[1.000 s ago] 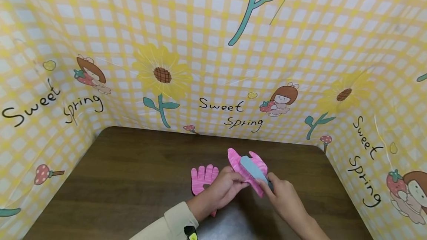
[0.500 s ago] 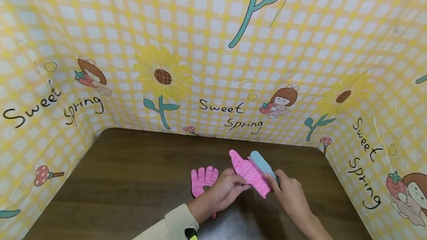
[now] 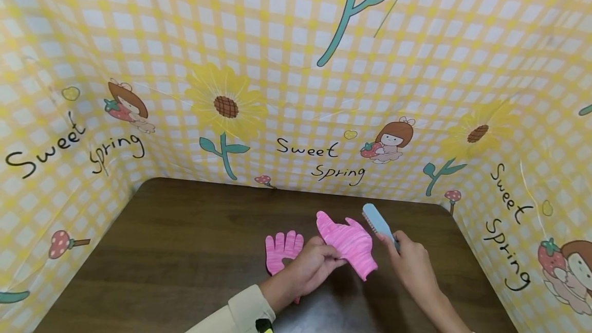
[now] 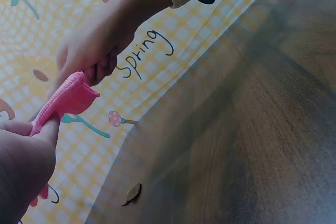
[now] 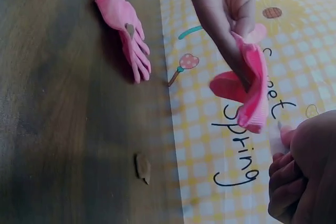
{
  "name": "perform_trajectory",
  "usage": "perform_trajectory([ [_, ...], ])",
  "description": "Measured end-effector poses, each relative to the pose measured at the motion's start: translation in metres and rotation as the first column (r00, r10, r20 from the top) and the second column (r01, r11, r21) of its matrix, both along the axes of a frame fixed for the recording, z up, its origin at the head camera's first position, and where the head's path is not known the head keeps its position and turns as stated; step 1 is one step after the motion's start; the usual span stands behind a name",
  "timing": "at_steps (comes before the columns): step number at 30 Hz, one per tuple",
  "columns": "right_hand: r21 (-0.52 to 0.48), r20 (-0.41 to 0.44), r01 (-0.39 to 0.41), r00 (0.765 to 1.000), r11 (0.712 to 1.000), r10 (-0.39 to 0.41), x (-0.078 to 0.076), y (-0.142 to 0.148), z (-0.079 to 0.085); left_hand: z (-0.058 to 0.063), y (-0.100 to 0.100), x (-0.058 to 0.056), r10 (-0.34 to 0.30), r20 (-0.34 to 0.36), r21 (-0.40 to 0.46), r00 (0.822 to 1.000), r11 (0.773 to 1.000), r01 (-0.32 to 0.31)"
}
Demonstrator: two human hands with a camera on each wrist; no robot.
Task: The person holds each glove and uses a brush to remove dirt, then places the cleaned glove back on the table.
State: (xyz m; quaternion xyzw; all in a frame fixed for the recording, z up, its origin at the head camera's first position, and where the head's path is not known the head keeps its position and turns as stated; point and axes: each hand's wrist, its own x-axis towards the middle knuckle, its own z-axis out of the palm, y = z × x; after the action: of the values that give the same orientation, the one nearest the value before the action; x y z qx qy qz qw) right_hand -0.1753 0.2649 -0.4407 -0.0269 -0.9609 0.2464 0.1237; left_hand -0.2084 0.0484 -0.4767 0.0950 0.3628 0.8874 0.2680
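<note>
My left hand (image 3: 314, 266) pinches a pink knitted glove (image 3: 349, 243) between thumb and fingers, held above the table. In the left wrist view, the thumb and fingertips press the folded edge of this glove (image 4: 65, 100). My right hand (image 3: 411, 263) grips the handle of a light blue brush (image 3: 380, 222), whose bristles face left toward the glove. A gap separates the brush from the glove. Behind my left forearm a second pink glove (image 3: 279, 250) lies flat on the table, partly covered by the arm; a brown patch sits on it.
The dark wooden table (image 3: 194, 251) is enclosed at the back and sides by a yellow checked cloth (image 3: 296, 91). A small brown leaf-shaped piece (image 5: 142, 167) lies on the table in the right wrist view, apart from the lying glove.
My right hand has drawn the brush off the held glove, moving right and away from it. That glove has turned slightly in my left hand, which stays nearly in place.
</note>
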Motion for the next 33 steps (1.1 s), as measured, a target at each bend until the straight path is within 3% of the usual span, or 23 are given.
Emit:
perform_trajectory([
  [4, -0.047, -0.022, -0.086, 0.996, 0.995, 0.085, 0.005, -0.005, 0.001, -0.001, -0.001, -0.002, -0.004, -0.005, 0.0, 1.0, 1.0, 0.004],
  [8, -0.06, -0.002, -0.258, 0.966, 0.964, 0.259, 0.011, -0.015, -0.001, 0.0, -0.001, -0.005, -0.04, -0.026, 0.016, 0.999, 0.999, 0.04],
  [10, -0.043, 0.012, -0.292, 0.956, 0.955, 0.293, 0.013, -0.019, -0.002, 0.002, 0.0, -0.006, -0.053, -0.038, 0.023, 0.998, 0.998, 0.054],
  [17, 0.007, -0.015, -0.196, 0.98, 0.98, 0.197, 0.013, -0.019, -0.005, 0.002, 0.001, -0.004, -0.054, -0.017, 0.023, 0.998, 0.998, 0.054],
  [23, 0.042, -0.058, -0.153, 0.986, 0.987, 0.155, 0.008, -0.013, -0.004, 0.004, 0.003, -0.002, -0.035, -0.001, 0.04, 0.999, 0.999, 0.035],
  [33, 0.019, -0.028, -0.107, 0.994, 0.994, 0.108, 0.006, -0.007, -0.008, -0.001, 0.006, 0.001, -0.035, 0.016, 0.031, 0.999, 0.999, 0.035],
])
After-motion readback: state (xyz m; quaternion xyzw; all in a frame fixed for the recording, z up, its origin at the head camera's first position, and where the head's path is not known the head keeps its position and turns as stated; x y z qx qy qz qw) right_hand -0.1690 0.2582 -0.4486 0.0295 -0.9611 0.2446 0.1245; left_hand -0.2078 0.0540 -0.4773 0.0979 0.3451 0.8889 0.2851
